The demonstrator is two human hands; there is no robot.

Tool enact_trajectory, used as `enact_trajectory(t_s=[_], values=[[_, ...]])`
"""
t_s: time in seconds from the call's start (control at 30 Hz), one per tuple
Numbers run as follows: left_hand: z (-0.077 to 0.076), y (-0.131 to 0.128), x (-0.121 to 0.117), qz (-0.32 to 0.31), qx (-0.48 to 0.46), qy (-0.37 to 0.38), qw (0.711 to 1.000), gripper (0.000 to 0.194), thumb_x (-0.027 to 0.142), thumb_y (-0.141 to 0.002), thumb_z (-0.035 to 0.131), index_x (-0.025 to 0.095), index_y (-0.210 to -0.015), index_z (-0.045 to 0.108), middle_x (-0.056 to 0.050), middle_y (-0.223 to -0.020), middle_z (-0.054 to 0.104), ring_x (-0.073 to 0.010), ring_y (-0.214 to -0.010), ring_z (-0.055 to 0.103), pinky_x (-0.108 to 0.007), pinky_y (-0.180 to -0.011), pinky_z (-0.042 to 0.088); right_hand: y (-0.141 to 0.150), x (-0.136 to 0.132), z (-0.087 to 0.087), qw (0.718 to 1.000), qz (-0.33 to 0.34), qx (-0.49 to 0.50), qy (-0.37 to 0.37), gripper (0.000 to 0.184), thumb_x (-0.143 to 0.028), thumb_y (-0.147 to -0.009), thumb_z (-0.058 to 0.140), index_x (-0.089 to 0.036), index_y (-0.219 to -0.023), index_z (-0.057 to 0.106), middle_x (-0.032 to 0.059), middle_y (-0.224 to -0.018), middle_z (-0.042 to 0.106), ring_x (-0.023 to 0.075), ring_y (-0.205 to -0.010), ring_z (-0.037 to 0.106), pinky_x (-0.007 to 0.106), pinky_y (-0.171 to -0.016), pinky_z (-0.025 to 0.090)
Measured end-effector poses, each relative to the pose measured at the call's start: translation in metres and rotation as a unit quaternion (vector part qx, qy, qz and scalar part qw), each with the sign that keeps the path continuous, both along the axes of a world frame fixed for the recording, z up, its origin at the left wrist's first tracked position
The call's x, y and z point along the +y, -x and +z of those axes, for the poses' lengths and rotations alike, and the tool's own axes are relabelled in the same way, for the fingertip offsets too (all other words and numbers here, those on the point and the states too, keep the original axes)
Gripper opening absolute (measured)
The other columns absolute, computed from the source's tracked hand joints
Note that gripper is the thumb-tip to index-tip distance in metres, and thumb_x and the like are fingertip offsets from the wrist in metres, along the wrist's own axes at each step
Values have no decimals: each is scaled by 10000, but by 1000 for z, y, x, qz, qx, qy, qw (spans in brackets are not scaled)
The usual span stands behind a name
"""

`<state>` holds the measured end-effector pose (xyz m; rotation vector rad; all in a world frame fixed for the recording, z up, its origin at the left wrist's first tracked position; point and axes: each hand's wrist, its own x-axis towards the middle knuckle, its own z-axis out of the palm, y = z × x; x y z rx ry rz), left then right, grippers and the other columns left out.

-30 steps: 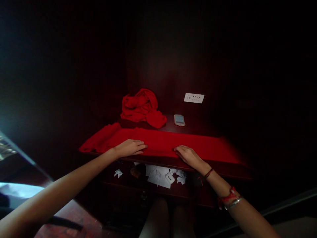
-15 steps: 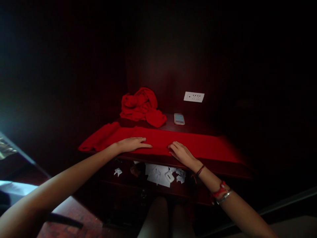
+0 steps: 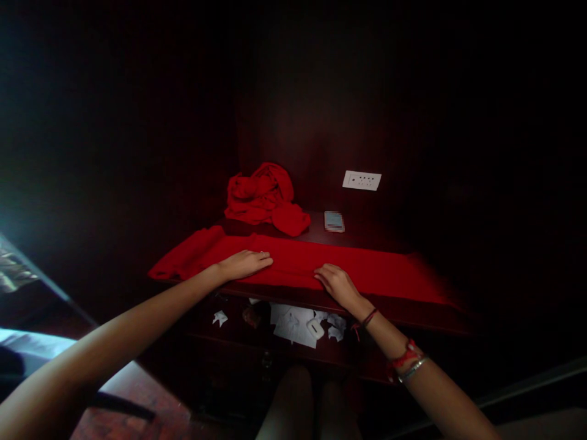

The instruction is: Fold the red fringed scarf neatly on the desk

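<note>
A long red cloth (image 3: 376, 272) lies flat across the front of a dark wooden desk (image 3: 367, 235). My left hand (image 3: 242, 264) rests palm down on its left part, fingers stretched out flat. My right hand (image 3: 335, 283) presses on the cloth's near edge at the middle, fingers extended and close together. A crumpled red garment (image 3: 263, 197) is heaped at the back left of the desk, away from both hands.
A phone (image 3: 334, 221) lies on the desk behind the cloth. A white socket plate (image 3: 362, 180) is on the dark back wall. White paper scraps (image 3: 296, 322) sit on a shelf under the desk. My knees (image 3: 307, 403) show below. The room is very dark.
My right hand slid left along the cloth's near edge. My left hand shifted slightly away from me on the cloth and stayed flat.
</note>
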<state>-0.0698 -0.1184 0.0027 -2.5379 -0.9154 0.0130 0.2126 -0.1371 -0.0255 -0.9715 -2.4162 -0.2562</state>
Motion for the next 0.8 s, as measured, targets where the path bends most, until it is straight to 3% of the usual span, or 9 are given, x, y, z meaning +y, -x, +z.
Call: enact_trajectory(t_s=[0.13,0.27,0.37,0.53,0.67,0.8], values=[[6,1,-3,15,28,-42,999,314,87,-826,322,193,-1112,397,-64,-926,561,-140,-730,553,-236,-603,392,0,-3,4,999,-16,-16,-33,212,-236,-845,371,-167,-815,569,48,-723,563,144,-692,499,256,-656,381],[14,1,-9,-5,57,-62,996,208,111,-821,367,172,-981,485,-56,-824,579,-147,-721,546,-250,-626,393,0,-8,9,997,-21,-46,-55,187,-239,-836,392,-164,-801,559,59,-770,560,154,-732,490,269,-675,373],[14,0,-15,-22,47,-61,997,189,117,-825,364,184,-937,501,-55,-873,568,-149,-776,538,-251,-659,395,0,-13,10,996,-10,-80,-47,166,-192,-835,385,-161,-821,547,56,-764,562,155,-727,493,270,-684,380],[10,-2,-17,18,3,-6,1000,204,133,-845,296,165,-933,478,-77,-955,545,-156,-812,545,-239,-634,410,-3,-11,8,999,6,-52,0,186,-188,-851,345,-170,-816,527,52,-737,572,144,-693,523,252,-661,396],[20,0,-11,82,-8,40,996,193,165,-850,283,142,-956,443,-78,-783,587,-164,-645,574,-247,-543,415,-10,0,14,997,6,46,56,166,-228,-861,332,-172,-908,481,57,-813,591,138,-712,555,230,-627,404],[15,3,-16,112,11,39,993,225,111,-831,296,132,-1017,422,-91,-760,607,-172,-631,593,-247,-528,427,-18,5,19,990,52,0,127,154,-250,-849,364,-173,-901,487,48,-796,594,136,-695,555,228,-622,403]])
